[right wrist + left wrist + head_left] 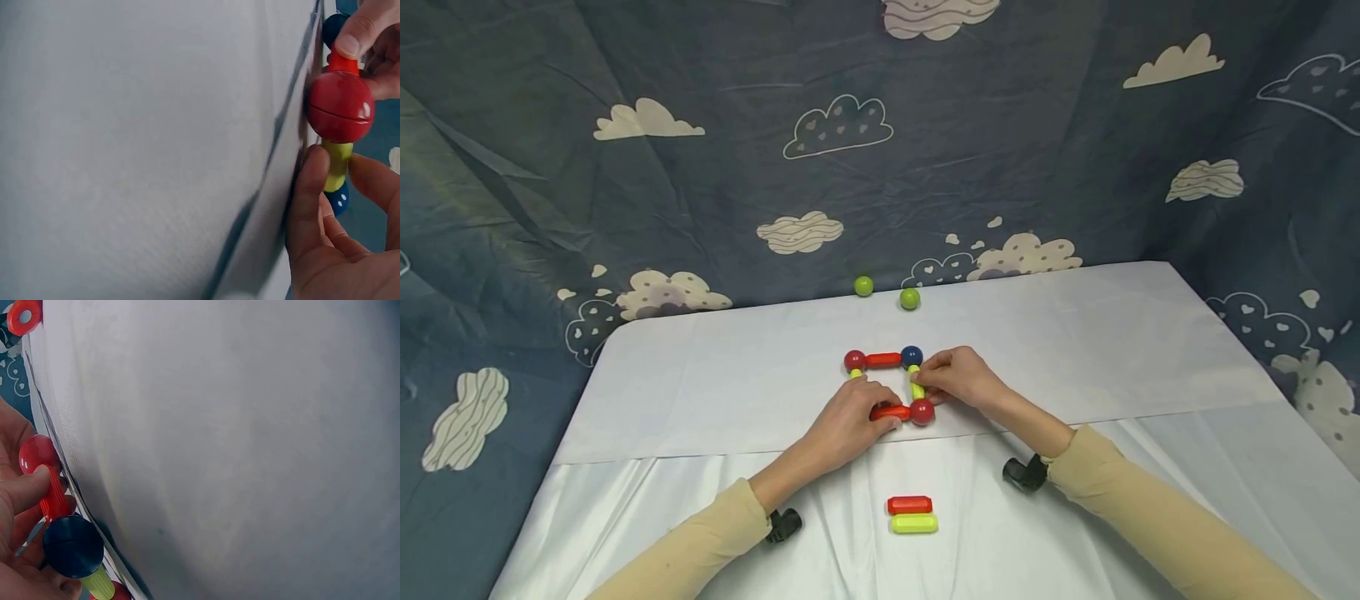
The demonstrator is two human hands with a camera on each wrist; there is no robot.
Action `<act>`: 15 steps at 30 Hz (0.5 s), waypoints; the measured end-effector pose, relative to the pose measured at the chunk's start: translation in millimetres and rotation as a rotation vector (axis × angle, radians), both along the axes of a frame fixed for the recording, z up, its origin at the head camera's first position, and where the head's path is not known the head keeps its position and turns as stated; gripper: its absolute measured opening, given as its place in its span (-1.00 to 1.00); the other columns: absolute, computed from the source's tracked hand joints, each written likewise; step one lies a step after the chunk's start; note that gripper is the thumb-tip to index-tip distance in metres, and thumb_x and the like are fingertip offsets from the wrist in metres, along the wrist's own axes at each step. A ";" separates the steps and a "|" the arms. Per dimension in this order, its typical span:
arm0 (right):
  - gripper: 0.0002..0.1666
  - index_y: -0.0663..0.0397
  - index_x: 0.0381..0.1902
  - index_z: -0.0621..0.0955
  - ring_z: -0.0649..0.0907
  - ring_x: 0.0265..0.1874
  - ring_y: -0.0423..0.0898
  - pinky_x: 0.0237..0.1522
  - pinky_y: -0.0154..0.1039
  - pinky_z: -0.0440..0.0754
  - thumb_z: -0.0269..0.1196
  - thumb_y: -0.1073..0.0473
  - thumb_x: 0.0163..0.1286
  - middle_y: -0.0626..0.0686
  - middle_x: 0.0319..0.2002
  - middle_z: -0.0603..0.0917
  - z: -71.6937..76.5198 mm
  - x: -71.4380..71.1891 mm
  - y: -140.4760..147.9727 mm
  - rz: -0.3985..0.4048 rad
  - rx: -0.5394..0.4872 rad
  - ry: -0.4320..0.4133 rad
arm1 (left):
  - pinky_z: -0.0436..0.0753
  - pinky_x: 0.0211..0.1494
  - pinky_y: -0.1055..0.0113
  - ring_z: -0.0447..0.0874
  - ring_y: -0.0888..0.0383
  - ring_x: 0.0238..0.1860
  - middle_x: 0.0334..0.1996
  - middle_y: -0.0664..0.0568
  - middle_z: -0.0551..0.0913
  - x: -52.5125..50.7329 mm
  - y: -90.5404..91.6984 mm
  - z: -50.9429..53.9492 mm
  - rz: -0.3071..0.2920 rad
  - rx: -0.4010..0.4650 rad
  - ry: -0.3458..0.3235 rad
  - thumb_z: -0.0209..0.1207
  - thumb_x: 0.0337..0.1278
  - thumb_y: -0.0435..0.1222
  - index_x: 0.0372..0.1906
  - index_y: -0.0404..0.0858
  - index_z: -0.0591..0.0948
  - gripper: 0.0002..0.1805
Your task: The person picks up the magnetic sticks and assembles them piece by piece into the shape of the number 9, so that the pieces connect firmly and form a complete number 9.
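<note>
A four-sided frame of short rods and balls lies on the white cloth. At its near side my left hand [850, 421] pinches a red rod [55, 501] between thumb and fingers. A blue ball [74, 546] sits at that rod's left end, covered by the hand in the head view. At the near right corner is a red ball [922, 412]. My right hand [958, 377] holds the yellow-green rod [337, 164] of the right side, thumb and fingers about it. Along the far side, a red rod [883, 360] joins another red ball [854, 360] and a blue ball [912, 357].
Two green balls [910, 298] [863, 286] rest at the table's far edge by the dark cloud-print curtain [1000, 167]. Nearer me, a loose red rod [910, 505] lies beside a loose yellow-green rod [914, 523]. The white cloth [700, 392] covers the table.
</note>
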State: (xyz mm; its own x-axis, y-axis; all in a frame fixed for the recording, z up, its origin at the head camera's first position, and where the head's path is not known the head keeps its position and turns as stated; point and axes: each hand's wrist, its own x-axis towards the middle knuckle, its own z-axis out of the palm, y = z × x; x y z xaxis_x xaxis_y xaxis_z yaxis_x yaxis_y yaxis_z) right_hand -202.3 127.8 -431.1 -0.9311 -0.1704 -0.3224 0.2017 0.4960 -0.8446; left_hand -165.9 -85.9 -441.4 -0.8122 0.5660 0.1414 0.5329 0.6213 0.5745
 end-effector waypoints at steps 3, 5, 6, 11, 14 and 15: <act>-0.67 0.25 -0.04 0.66 0.67 -0.42 -0.10 -0.30 -0.28 0.65 0.34 0.14 0.33 0.05 -0.34 0.71 4.5 7.5 4.6 0.022 0.043 0.098 | 0.36 0.29 0.16 0.50 0.21 -0.20 -0.30 0.20 0.69 -0.6 -0.2 -0.2 -0.002 -0.008 0.001 0.39 0.12 -0.26 -0.13 -0.15 0.74 -0.79; -0.67 0.21 -0.03 0.65 0.66 -0.38 -0.09 -0.30 -0.25 0.63 0.34 0.13 0.32 0.01 -0.33 0.71 9.3 16.5 7.4 0.038 0.080 0.193 | 0.42 0.22 0.19 0.49 0.23 -0.21 -0.30 0.21 0.68 -0.8 -0.7 -0.2 0.001 -0.010 -0.004 0.40 0.12 -0.25 -0.12 -0.14 0.74 -0.79; -0.68 0.19 -0.03 0.65 0.65 -0.36 -0.09 -0.30 -0.23 0.63 0.33 0.14 0.32 0.00 -0.33 0.70 11.8 21.9 8.6 0.050 0.094 0.244 | 0.44 0.18 0.21 0.49 0.23 -0.22 -0.30 0.22 0.68 -0.8 -1.0 -0.1 0.001 -0.008 -0.004 0.40 0.11 -0.25 -0.12 -0.14 0.74 -0.79; -0.74 0.09 -0.05 0.67 0.62 -0.29 -0.15 -0.19 -0.21 0.63 0.34 0.23 0.30 -0.12 -0.27 0.68 20.9 53.7 12.1 0.166 0.121 0.420 | 0.48 -0.07 0.30 0.47 0.23 -0.23 -0.29 0.22 0.68 -0.4 -1.9 -0.4 0.004 0.008 -0.002 0.41 0.10 -0.27 -0.14 -0.14 0.74 -0.79; -0.72 0.03 -0.03 0.68 0.61 -0.26 -0.21 -0.14 -0.23 0.62 0.35 0.26 0.29 -0.16 -0.21 0.70 21.3 71.1 14.0 0.243 0.105 0.436 | 0.48 -0.10 0.31 0.47 0.22 -0.25 -0.31 0.22 0.68 0.0 -1.7 -0.6 -0.001 0.014 0.001 0.41 0.10 -0.27 -0.14 -0.14 0.74 -0.80; -0.71 0.02 -0.02 0.68 0.61 -0.26 -0.21 -0.13 -0.23 0.62 0.35 0.27 0.29 -0.16 -0.19 0.70 20.9 75.9 14.7 0.263 0.092 0.431 | 0.48 -0.10 0.31 0.47 0.22 -0.25 -0.31 0.22 0.68 0.0 -1.5 -0.7 -0.002 0.016 0.002 0.41 0.09 -0.27 -0.14 -0.14 0.74 -0.80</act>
